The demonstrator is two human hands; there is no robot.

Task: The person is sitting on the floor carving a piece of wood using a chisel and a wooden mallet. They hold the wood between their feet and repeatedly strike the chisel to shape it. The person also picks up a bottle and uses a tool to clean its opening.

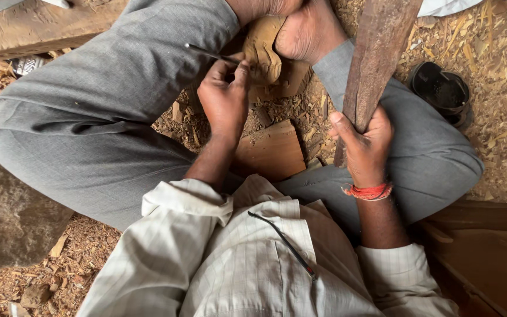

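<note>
I sit cross-legged on the ground in grey trousers. My left hand [225, 97] grips a thin metal chisel [206, 54], its tip set against a small tan carved wood piece [263, 47]. The carving rests on a wooden block [289, 79] and is pinned by my bare feet [303, 26]. My right hand [364, 147], with an orange thread at the wrist, is closed around the lower end of a thick, worn wooden mallet [377, 53] that is raised to the right of the carving.
Wood chips and shavings [494, 53] cover the ground. A flat wooden board [271, 151] lies between my legs. A dark round container [441, 89] sits at the right. A wooden beam [36, 26] lies at top left, brown boards [488, 258] at lower right.
</note>
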